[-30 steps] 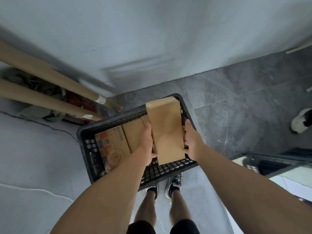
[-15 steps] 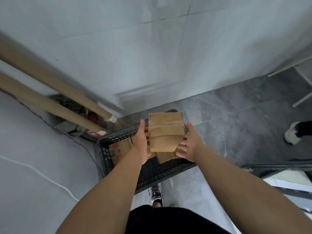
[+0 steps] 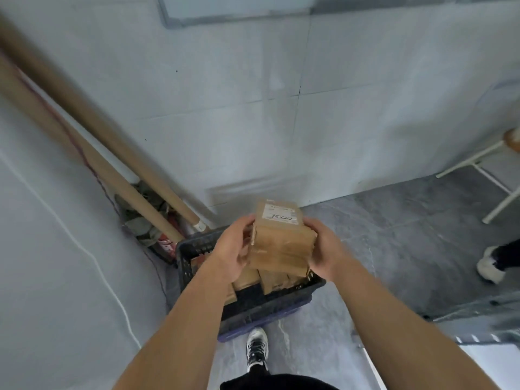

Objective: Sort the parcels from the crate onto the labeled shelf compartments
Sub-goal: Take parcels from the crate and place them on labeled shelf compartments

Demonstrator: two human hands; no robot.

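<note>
A brown cardboard parcel [image 3: 281,237] with a white handwritten label on its upper face hangs in the air above the dark plastic crate [image 3: 197,249]. My left hand [image 3: 235,246] grips its left side and my right hand [image 3: 323,249] grips its right side. Below it, more brown parcels [image 3: 270,280] lie inside the crate, partly hidden by my hands and the raised parcel.
Two long cardboard tubes [image 3: 92,142] lean in the corner at the left above a heap of cloth [image 3: 140,218]. A white wall stands behind the crate. Another person's white shoe [image 3: 489,266] is at the right, near white stool legs [image 3: 484,175] and a metal shelf edge [image 3: 478,311].
Both hands have lifted the parcel clear of the crate and tipped it, so its labelled face now shows. The camera has risen and tilted up toward the wall.
</note>
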